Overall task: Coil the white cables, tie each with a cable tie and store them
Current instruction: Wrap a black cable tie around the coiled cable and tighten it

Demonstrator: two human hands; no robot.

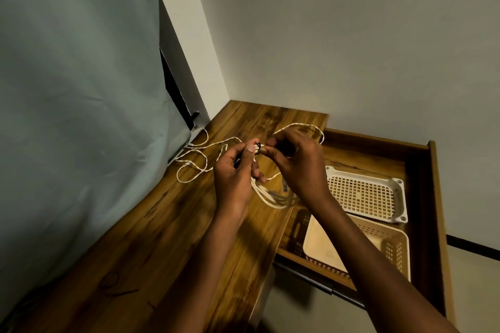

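Observation:
My left hand (238,170) grips a coiled white cable (270,196) above the wooden table (151,230); the coil's loops hang below my fingers. A thin black cable tie (258,146) wraps the bundle at the top, between my two hands. My right hand (295,159) pinches the tie's end just right of the bundle. A second white cable (194,163) lies loose and uncoiled on the table to the left, running toward the wall.
An open wooden drawer (422,197) sits to the right of the table. It holds a white perforated basket (368,193) and a beige basket (359,249). A pale curtain (75,116) hangs along the left.

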